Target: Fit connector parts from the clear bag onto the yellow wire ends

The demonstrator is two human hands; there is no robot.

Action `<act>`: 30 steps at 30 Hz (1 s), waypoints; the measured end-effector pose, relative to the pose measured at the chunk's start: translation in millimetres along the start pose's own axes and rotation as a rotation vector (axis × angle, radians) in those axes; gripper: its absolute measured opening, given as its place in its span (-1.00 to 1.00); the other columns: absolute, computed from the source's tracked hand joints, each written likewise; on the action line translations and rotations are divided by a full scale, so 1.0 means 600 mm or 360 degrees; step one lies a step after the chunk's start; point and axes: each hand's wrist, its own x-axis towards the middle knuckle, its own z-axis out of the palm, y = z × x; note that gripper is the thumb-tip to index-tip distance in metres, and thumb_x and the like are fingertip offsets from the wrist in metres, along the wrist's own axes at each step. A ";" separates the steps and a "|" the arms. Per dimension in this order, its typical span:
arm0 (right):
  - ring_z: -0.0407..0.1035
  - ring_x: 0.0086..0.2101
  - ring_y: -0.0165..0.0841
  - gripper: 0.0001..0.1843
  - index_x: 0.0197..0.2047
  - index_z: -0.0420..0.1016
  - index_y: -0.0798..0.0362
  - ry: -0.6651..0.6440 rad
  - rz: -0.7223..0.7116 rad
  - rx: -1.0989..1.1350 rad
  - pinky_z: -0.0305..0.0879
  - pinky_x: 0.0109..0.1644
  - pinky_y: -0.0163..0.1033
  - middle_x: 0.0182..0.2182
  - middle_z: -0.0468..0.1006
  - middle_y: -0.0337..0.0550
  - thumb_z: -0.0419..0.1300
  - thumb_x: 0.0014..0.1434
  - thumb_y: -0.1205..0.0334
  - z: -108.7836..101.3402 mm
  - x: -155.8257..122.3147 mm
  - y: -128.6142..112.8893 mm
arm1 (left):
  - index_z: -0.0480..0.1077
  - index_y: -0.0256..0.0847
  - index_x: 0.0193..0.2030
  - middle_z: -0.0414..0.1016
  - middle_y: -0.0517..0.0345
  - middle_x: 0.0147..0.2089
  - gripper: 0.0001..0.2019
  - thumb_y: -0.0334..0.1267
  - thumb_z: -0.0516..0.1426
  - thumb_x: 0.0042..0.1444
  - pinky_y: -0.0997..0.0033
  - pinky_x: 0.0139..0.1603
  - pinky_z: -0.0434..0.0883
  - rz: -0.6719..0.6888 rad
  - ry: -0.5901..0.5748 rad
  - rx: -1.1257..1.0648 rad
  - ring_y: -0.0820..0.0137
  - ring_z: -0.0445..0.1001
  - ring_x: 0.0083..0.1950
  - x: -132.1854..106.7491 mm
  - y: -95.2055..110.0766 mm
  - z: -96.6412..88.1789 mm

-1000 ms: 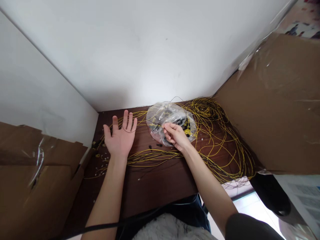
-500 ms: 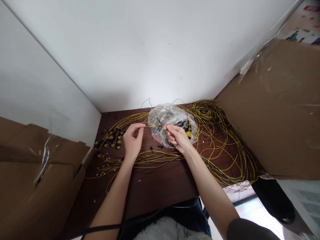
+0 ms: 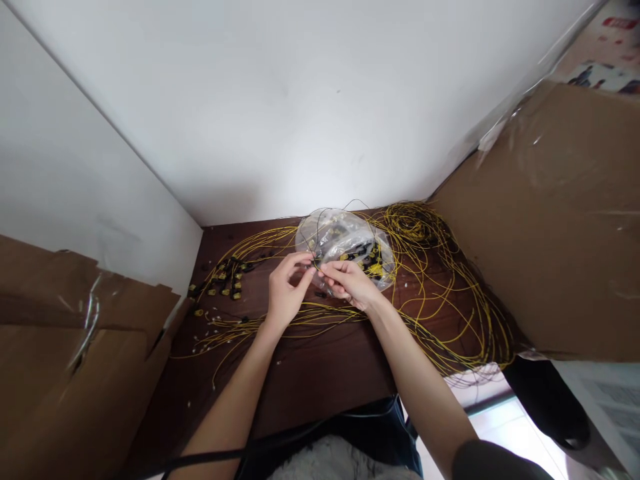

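My left hand and my right hand meet fingertip to fingertip over a dark wooden table. Both pinch a thin wire with a small dark piece at the spot where the fingers touch. Just behind them lies a clear plastic bag holding small black and yellow parts. Long yellow wires spread in loops across the table to the right and under my hands. A cluster of small black and yellow connectors lies to the left of my left hand.
White walls close the corner behind the table. Brown cardboard sheets stand at the left and at the right. A black cable runs across my lap near the table's front edge. A dark rounded object sits lower right.
My left hand went from open and flat on the table to pinching, then moved right until its fingers met my right hand's. The right hand stayed near the bag.
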 end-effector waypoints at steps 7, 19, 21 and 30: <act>-0.04 -0.76 -0.69 -0.65 -0.44 0.43 0.17 -0.0002 -0.0021 -0.0089 -0.32 -0.74 -0.49 -0.68 0.25 -0.40 0.31 -0.07 0.01 0.000 -0.001 0.001 | 0.43 -0.21 -0.29 0.43 0.09 -0.25 -0.91 -0.31 0.16 0.04 0.37 -0.10 0.42 0.0016 0.0039 0.0037 0.38 0.45 -0.19 0.003 -0.005 -0.003; 0.28 -0.51 -0.52 -0.73 -0.28 0.47 0.07 0.0235 -0.0652 -0.0741 0.20 -0.45 -0.39 -0.42 0.46 -0.25 0.31 -0.07 0.15 0.008 0.005 0.010 | 0.42 -0.21 -0.35 0.47 0.14 -0.32 -0.92 -0.28 0.18 0.00 0.39 -0.16 0.41 -0.0042 0.0184 0.0053 0.40 0.46 -0.25 0.003 -0.007 -0.004; 0.33 -0.43 -0.46 -0.79 -0.34 0.48 0.08 0.0263 -0.0724 -0.0836 0.25 -0.34 -0.34 -0.41 0.49 -0.22 0.28 -0.04 0.15 0.009 0.007 0.011 | 0.41 -0.22 -0.33 0.48 0.15 -0.33 -0.89 -0.28 0.20 -0.02 0.41 -0.18 0.42 -0.0099 0.0220 -0.0008 0.41 0.47 -0.27 0.003 -0.007 -0.003; 0.36 -0.45 -0.41 -0.73 -0.40 0.47 0.10 0.0181 -0.0607 -0.0817 0.27 -0.30 -0.28 -0.45 0.52 -0.20 0.27 -0.04 0.05 0.007 0.009 0.016 | 0.35 -0.24 -0.35 0.51 0.13 -0.34 -0.84 -0.28 0.23 -0.07 0.38 -0.16 0.44 -0.0226 0.0237 -0.0153 0.40 0.50 -0.26 0.006 0.009 0.001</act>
